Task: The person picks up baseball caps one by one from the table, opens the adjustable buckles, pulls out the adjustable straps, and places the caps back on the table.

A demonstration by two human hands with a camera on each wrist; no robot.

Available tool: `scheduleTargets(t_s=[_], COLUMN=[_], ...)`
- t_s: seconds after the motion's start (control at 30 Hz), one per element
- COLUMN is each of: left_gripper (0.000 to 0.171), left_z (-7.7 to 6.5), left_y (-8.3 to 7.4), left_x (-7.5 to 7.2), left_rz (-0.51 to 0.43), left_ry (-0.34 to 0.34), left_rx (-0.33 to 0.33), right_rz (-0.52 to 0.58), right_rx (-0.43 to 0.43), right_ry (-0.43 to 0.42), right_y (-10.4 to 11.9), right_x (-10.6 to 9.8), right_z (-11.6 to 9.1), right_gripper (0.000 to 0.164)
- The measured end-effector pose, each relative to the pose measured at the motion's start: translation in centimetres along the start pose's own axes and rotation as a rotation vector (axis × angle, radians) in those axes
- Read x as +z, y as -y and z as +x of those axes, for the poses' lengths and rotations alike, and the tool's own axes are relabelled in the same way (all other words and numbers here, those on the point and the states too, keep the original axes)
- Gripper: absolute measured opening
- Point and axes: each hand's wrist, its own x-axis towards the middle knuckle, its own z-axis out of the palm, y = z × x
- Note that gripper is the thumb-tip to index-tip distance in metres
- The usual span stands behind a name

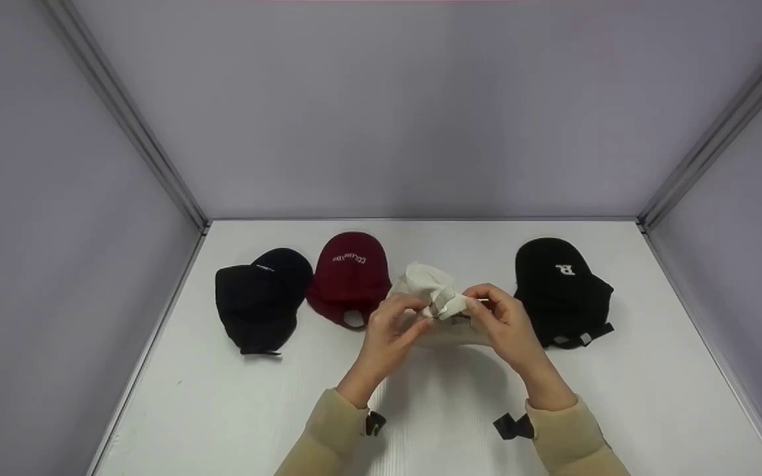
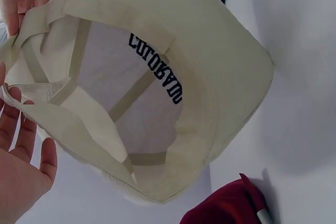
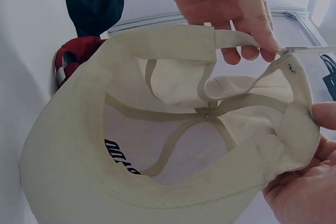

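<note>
A cream baseball cap [image 1: 428, 281] with dark COLORADO lettering is held up above the white table by both hands. Its hollow underside and brim [image 2: 239, 51] fill much of the left wrist view. At the back opening, my left hand [image 1: 387, 334] pinches the adjuster strap [image 3: 236, 38] close to a small metal buckle [image 3: 287, 52]. The fingers of my right hand [image 1: 505, 324] grip the other side of the back opening, with the thumb against the cap's edge in the right wrist view. Part of the cap is hidden behind the hands in the head view.
A dark cap [image 1: 258, 304] lies at the left, touching a dark red cap [image 1: 351, 274] with white lettering. To the right lies a black cap [image 1: 550, 284] with a white letter R. Grey panels [image 1: 381, 119] enclose the white table [image 1: 222, 410] at the back and sides.
</note>
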Motion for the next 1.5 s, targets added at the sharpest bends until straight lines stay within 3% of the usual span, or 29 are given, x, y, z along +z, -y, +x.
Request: scheduleTargets(t_s=[0.27, 0.43, 0.6, 0.67, 0.9, 1.03, 1.23, 1.5], left_gripper=[0.018, 0.019, 0.018, 0.018, 0.019, 0.022, 0.018, 0.017], left_z=[0.1, 0.0, 0.0, 0.0, -1.2, -0.6, 0.4, -0.6], left_y=[-0.5, -0.4, -0.4, -0.3, 3.0, 2.0, -0.1, 2.6], left_x=[-0.3, -0.1, 0.2, 0.3, 1.1, 1.0, 0.1, 0.5], left_rz=[-0.093, -0.078, -0.067, -0.068, -0.054, -0.030, -0.041, 0.002], left_ry=[0.004, -0.021, -0.046, -0.048, -0.030, -0.038, -0.005, -0.013], left_rx=[-0.105, -0.069, -0.033, -0.024, 0.017, 0.059, 0.059, 0.064], right_rz=[-0.164, -0.238, -0.269, -0.269, -0.290, -0.286, -0.273, -0.257], right_rx=[-0.027, -0.181, -0.252, -0.247, -0.215, -0.193, -0.217, -0.196], right_ry=[-0.013, -0.012, -0.002, 0.011, 0.037, 0.034, 0.060, 0.140], right_y=[1.7, 3.6, 2.0, 1.1, 4.5, 4.7, 4.5, 4.5], right_x=[0.5, 1.4, 1.4, 1.3, 1.9, 1.9, 1.8, 1.5], right_z=[-0.1, 0.0, 0.4, 0.5, 0.4, 0.5, 0.5, 0.6], right_gripper=[0.010, 0.013, 0.015, 0.016, 0.016, 0.014, 0.007, 0.006])
